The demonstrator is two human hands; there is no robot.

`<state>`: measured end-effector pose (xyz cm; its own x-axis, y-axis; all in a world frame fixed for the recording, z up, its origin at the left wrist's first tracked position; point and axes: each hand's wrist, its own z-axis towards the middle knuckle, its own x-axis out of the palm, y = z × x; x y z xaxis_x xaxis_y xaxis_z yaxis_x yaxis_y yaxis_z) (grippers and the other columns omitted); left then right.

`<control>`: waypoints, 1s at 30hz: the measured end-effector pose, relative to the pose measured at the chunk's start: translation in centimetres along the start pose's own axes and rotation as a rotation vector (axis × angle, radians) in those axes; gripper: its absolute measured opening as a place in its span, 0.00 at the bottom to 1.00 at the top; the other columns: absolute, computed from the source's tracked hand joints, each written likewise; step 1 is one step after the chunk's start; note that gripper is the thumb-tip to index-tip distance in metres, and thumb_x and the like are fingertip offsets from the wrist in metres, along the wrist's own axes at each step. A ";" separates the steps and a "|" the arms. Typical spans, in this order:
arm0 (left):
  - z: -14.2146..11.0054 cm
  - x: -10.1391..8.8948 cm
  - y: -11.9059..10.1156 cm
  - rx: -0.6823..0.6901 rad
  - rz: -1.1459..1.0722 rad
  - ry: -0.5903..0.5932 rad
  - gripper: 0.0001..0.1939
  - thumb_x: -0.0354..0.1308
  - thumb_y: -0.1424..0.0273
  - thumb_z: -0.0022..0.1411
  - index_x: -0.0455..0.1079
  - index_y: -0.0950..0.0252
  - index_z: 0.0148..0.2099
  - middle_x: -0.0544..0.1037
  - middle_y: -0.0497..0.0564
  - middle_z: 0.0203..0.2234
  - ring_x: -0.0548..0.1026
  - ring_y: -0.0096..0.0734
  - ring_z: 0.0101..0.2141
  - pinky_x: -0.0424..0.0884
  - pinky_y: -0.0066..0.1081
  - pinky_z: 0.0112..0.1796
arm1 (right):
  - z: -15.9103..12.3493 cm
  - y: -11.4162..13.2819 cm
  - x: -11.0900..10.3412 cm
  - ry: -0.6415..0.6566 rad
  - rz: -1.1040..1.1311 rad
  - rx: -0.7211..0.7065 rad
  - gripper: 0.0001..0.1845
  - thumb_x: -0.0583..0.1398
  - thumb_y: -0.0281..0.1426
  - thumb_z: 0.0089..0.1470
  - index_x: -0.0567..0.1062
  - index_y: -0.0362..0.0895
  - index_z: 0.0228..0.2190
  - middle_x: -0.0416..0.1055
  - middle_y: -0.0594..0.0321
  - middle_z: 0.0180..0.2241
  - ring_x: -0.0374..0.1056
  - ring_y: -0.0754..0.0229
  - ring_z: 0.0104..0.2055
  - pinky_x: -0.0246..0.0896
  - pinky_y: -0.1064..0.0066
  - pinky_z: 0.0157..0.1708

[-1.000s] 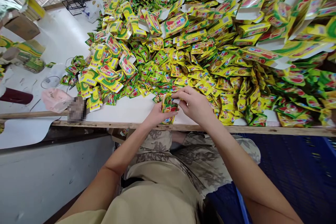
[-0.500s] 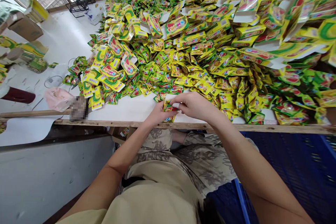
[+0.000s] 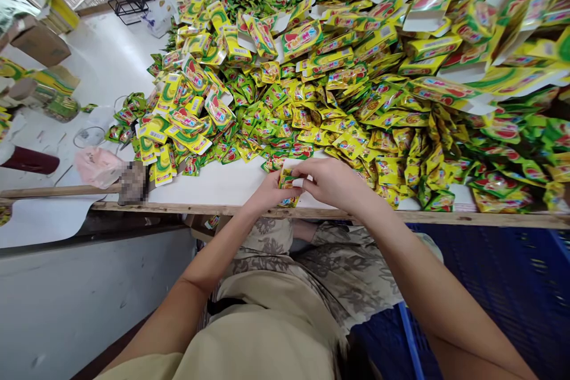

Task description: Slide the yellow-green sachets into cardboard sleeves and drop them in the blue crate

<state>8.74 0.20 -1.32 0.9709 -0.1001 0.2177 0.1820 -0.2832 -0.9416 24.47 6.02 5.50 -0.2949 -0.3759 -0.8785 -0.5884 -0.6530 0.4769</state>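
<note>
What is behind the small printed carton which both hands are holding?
Green sachets show just beyond the small carton. What lies directly behind it cannot be seen: carton, left hand and right hand cover it.

Small yellow-and-green printed carton [image 3: 287,181], white flaps raised at its far end, held between both hands, tilted slightly, above the table's near edge.

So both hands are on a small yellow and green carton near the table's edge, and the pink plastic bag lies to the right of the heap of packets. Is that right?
Not quite: the head view shows the pink plastic bag to the left of the heap. The left hand and right hand are indeed on a small yellow and green carton near the table's edge.
</note>
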 end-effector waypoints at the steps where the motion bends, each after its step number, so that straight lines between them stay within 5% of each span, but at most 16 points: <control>1: 0.0 0.0 0.1 -0.004 -0.008 0.002 0.21 0.72 0.64 0.43 0.68 0.68 0.35 0.72 0.44 0.27 0.69 0.24 0.30 0.66 0.27 0.34 | 0.1 0.0 -0.1 0.021 0.009 0.006 0.12 0.56 0.22 0.50 0.78 0.45 0.32 0.77 0.59 0.33 0.70 0.58 0.35 0.54 0.70 0.32; 8: 0.5 -0.1 0.6 -0.024 -0.055 -0.017 0.22 0.74 0.67 0.38 0.71 0.68 0.35 0.73 0.43 0.26 0.69 0.24 0.29 0.65 0.27 0.35 | 1.2 -0.5 -0.4 0.276 0.124 0.039 0.04 0.58 0.26 0.53 0.74 0.44 0.28 0.71 0.67 0.21 0.65 0.64 0.22 0.51 0.74 0.25; 15: 0.5 -0.1 0.5 -0.034 -0.047 0.002 0.24 0.75 0.65 0.36 0.73 0.69 0.35 0.75 0.45 0.26 0.72 0.26 0.30 0.67 0.28 0.36 | 1.1 -0.4 -1.1 0.435 0.241 0.081 0.07 0.55 0.28 0.56 0.74 0.43 0.33 0.71 0.67 0.22 0.68 0.66 0.20 0.55 0.76 0.24; 22: 0.0 0.0 -0.1 -0.048 -0.076 0.077 0.27 0.74 0.63 0.41 0.72 0.69 0.42 0.80 0.54 0.33 0.78 0.37 0.37 0.70 0.37 0.44 | 0.9 -0.2 -2.6 0.141 0.028 0.153 0.16 0.53 0.25 0.56 0.80 0.45 0.37 0.77 0.63 0.29 0.69 0.64 0.27 0.56 0.74 0.30; 30: -0.1 0.0 0.3 0.055 0.108 0.088 0.23 0.72 0.63 0.45 0.70 0.68 0.40 0.79 0.53 0.34 0.77 0.37 0.38 0.71 0.36 0.44 | 2.2 0.9 -2.7 0.236 -0.302 -0.023 0.17 0.56 0.25 0.54 0.83 0.53 0.35 0.77 0.61 0.27 0.69 0.59 0.31 0.48 0.72 0.26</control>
<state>8.77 0.02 -1.55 0.9684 -0.2108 0.1335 0.0876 -0.2139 -0.9729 23.12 7.90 8.20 0.0722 -0.3035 -0.9501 -0.6043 -0.7711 0.2004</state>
